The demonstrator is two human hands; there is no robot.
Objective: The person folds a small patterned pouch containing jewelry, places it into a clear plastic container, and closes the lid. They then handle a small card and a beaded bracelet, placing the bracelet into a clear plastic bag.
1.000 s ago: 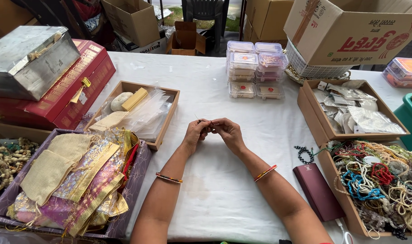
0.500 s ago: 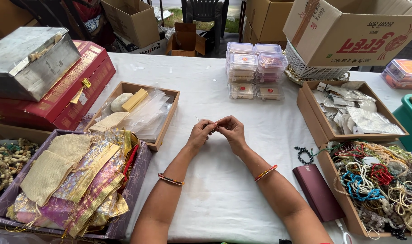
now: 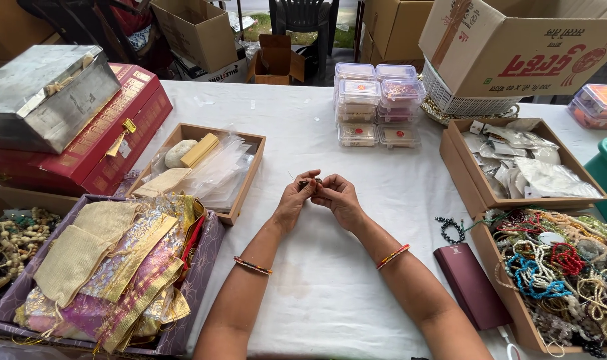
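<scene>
The hands (image 3: 319, 193) have drawn closer, pinching a small bead (image 3: 311, 183) between trays of pouches (image 3: 103, 260) and necklaces (image 3: 563, 267).

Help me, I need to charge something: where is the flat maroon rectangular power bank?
In the head view, the flat maroon rectangular power bank lies on the white tablecloth beside the right forearm, against the cardboard tray of bead necklaces.

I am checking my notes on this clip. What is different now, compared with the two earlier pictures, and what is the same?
The left hand and right hand kept pinching the same small dark beaded piece between their fingertips. They drew a little closer together, and the piece now shows more clearly above the fingers. Nothing was picked up or let go. The wooden tray, the stacked clear boxes and the maroon case stayed in place.
</scene>
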